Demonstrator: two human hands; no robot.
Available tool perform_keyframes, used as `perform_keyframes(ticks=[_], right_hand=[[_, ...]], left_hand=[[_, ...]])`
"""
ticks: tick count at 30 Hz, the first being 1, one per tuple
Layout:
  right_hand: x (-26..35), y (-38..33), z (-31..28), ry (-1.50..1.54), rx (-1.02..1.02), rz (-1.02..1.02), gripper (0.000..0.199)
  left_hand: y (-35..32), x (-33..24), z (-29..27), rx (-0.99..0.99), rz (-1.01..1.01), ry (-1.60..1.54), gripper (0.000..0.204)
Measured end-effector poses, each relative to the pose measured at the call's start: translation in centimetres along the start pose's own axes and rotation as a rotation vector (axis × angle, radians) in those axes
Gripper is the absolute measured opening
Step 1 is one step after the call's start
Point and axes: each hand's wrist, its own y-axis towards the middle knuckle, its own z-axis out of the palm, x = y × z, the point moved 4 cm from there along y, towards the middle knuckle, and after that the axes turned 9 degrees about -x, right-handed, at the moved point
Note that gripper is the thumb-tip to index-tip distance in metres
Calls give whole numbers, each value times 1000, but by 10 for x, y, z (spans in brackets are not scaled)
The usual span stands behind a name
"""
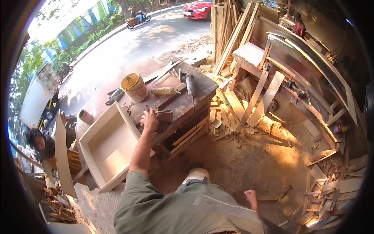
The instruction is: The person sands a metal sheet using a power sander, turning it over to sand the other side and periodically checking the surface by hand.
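Observation:
My left hand (150,119) reaches over the workbench (202,84), its fingers bent and apart. Right beside its thumb stands a curled brown strip (165,115) that looks like sandpaper; whether the thumb touches it I cannot make out. A pale wooden drawer (111,150), a shallow box with its inside facing up, rests at the bench's left, next to my forearm. Low on the right, away from the bench, my right hand (252,199) hangs with loosely curled fingers and nothing visible in them.
On the bench are a stained bucket (134,87), a power tool (190,85), a wrapped roll (163,91) and a can (85,116). A person (39,140) is at the left beside an upright board (64,156). Wood scraps (233,113) and frames (304,74) crowd the right.

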Motion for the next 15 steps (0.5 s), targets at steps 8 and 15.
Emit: perform_keyframes(ticks=[8, 15], right_hand=[[126, -81, 58, 159, -102, 178, 20], [184, -102, 106, 370, -287, 200, 25]], left_hand=[[75, -210, -59, -103, 598, -508, 59], [178, -408, 49, 163, 725, -139, 80]])
